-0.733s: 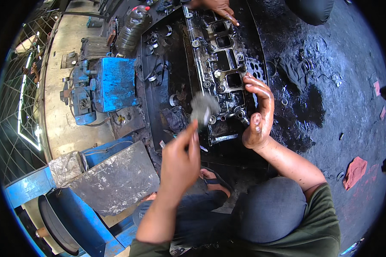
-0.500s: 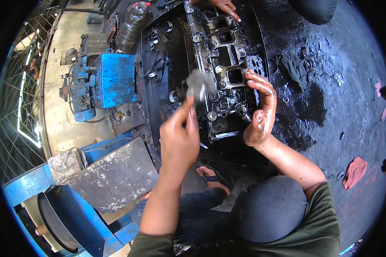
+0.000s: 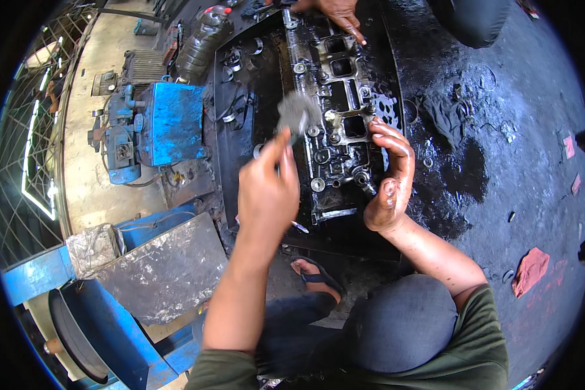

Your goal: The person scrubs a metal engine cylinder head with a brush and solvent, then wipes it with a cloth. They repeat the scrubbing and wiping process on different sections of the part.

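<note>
Left hand (image 3: pixel 268 195) holds a grey object (image 3: pixel 297 112) — blurred; its outline unclear.

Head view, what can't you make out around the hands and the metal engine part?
In the head view:
Grey thing in the left hand: blurred, so its kind cannot be told.
Metal engine part: far end partly covered by the co-worker's hand.
Co-worker's arm: cut off by the upper edge.
Perforated plate: partly hidden behind the right hand.
</note>
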Demonstrator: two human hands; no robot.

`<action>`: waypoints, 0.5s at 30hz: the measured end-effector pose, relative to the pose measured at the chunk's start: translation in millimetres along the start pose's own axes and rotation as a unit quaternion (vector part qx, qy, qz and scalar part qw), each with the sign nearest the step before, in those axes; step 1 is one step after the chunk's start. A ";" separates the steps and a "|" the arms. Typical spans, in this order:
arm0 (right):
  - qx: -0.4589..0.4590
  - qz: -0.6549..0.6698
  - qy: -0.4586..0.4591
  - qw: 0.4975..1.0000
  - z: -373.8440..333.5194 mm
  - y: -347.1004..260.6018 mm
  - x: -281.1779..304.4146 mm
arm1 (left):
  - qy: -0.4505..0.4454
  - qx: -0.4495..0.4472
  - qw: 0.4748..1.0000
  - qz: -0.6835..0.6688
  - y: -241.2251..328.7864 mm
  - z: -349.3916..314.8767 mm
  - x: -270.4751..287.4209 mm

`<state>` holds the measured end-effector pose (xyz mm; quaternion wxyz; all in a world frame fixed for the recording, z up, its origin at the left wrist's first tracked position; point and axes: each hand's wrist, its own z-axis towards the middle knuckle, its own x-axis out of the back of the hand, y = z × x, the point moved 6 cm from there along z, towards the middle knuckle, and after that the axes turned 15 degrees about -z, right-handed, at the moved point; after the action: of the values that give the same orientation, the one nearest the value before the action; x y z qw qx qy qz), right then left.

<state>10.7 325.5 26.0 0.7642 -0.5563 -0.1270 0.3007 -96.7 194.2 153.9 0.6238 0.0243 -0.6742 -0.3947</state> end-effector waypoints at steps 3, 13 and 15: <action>0.001 -0.005 -0.007 1.000 0.9 0.5 0.2 | 0.009 -0.030 0.999 0.034 -0.6 31.0 -4.5; -0.007 0.011 0.008 1.000 2.7 -3.0 -0.6 | -0.035 0.018 0.999 -0.029 -7.9 -37.7 16.0; -0.016 0.000 -0.013 1.000 5.5 -5.4 -1.5 | 0.011 0.031 0.997 -0.070 -44.3 -6.9 7.9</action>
<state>8.4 327.8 33.1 0.7535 -0.5644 -0.1416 0.3060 -112.9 156.1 134.9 0.6007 0.0948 -0.6759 -0.4163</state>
